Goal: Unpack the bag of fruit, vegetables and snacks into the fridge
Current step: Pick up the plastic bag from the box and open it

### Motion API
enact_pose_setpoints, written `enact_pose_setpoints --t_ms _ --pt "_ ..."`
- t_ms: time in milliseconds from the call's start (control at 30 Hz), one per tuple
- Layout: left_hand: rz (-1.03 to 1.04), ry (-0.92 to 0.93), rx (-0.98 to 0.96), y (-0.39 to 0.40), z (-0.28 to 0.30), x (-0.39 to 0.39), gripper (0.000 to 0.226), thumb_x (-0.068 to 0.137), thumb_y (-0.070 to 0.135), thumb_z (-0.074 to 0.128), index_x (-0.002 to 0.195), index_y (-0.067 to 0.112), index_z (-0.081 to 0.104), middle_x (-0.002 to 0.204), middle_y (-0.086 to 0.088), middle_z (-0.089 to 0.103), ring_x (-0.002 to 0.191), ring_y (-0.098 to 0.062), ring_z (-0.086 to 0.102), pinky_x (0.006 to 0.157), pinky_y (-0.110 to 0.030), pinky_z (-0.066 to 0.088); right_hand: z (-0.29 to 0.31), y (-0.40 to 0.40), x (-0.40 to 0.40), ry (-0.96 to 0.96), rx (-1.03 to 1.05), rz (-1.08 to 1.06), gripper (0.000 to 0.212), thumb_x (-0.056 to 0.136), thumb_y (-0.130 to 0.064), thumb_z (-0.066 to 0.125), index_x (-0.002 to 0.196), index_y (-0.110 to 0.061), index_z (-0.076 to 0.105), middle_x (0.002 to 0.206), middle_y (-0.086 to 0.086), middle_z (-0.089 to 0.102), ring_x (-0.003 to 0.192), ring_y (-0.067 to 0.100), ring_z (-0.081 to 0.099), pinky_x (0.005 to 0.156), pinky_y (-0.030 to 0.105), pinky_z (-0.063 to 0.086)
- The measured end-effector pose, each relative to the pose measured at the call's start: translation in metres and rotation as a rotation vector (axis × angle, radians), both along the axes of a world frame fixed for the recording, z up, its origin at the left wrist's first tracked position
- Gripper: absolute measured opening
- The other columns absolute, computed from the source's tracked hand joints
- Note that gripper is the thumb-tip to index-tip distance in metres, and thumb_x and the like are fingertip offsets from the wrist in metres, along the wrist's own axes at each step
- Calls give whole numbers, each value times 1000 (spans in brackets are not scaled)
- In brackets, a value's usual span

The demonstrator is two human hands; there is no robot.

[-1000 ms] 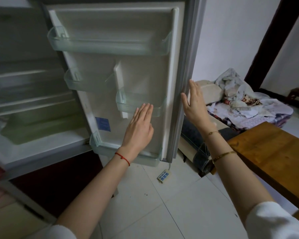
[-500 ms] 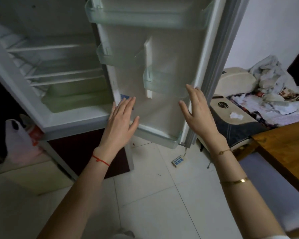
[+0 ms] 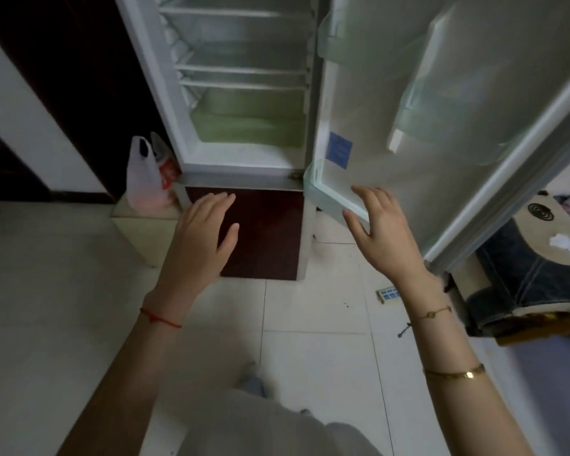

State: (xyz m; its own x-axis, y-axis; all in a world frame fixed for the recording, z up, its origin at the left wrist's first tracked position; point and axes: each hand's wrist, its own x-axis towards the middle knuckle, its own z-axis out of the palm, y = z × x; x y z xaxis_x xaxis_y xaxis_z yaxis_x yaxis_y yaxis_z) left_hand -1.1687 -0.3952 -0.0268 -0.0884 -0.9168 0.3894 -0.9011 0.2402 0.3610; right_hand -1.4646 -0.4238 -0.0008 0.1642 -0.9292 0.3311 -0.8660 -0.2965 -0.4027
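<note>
The fridge [image 3: 191, 133] stands open, with bare white shelves and a pale green drawer [image 3: 247, 123] at the bottom. Its door [image 3: 408, 103] swings out to the right, its clear bins holding nothing I can see. A white plastic bag [image 3: 144, 179] with red print sits on the floor at the fridge's left foot. My left hand [image 3: 201, 238] hovers open in front of the dark red lower door [image 3: 264, 232]. My right hand [image 3: 382, 232] is open, fingers spread, just below the door's bottom bin [image 3: 329, 199]. Neither hand holds anything.
A small white and blue device [image 3: 388, 294] lies on the pale tiled floor. A panda-patterned cushion [image 3: 527, 264] sits low on the right behind the door. A dark doorway and white wall are at left. My knee in grey cloth shows at the bottom.
My view has swung left and down, bringing the fridge interior and floor bag into the centre. Both hands have dropped from the door's inner face to below its bottom edge.
</note>
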Motion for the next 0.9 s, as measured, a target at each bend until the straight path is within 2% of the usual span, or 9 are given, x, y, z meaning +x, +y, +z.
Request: enact_pose_setpoints --t_ms 67,200,367,500,633,900 --pt "62 40 25 14 -3 17 47 99 22 52 144 8 48 145 -10 52 137 -27 45 115 -48 35 -6 -3 18 -18 -1 46 45 99 -36 49 137 -11 50 132 7 56 129 27 45 110 39 37" --pt "153 48 -3 38 -12 52 47 97 30 47 136 5 54 133 -13 60 123 -27 54 104 -38 42 -18 -7 57 -46 37 145 42 98 -34 52 135 -13 52 127 7 59 124 26 47 107 37 38" --pt "290 83 24 56 -31 96 48 94 31 47 133 6 57 128 -14 63 117 -30 58 98 -41 46 -31 -16 107 -48 91 243 40 98 -32 53 134 -13 53 128 7 59 124 25 47 108 36 37" --pt "368 136 50 64 -37 131 42 96 21 57 136 8 55 132 -13 60 121 -30 56 102 -44 44 -42 -32 153 -42 125 287 41 98 -34 52 133 -13 54 127 7 60 124 27 49 107 36 38" --pt "400 176 93 57 -38 177 47 95 27 51 137 8 53 133 -12 59 123 -28 54 104 -44 44 -49 -53 207 -54 169 310 42 98 -34 53 134 -14 53 129 6 59 126 27 47 106 42 40" --pt "425 170 138 24 -39 292 49 95 28 47 141 11 51 137 -6 57 126 -21 51 106 -36 40 -57 -93 329 -63 212 339 42 98 -34 52 135 -14 52 132 7 57 128 27 44 108 39 37"
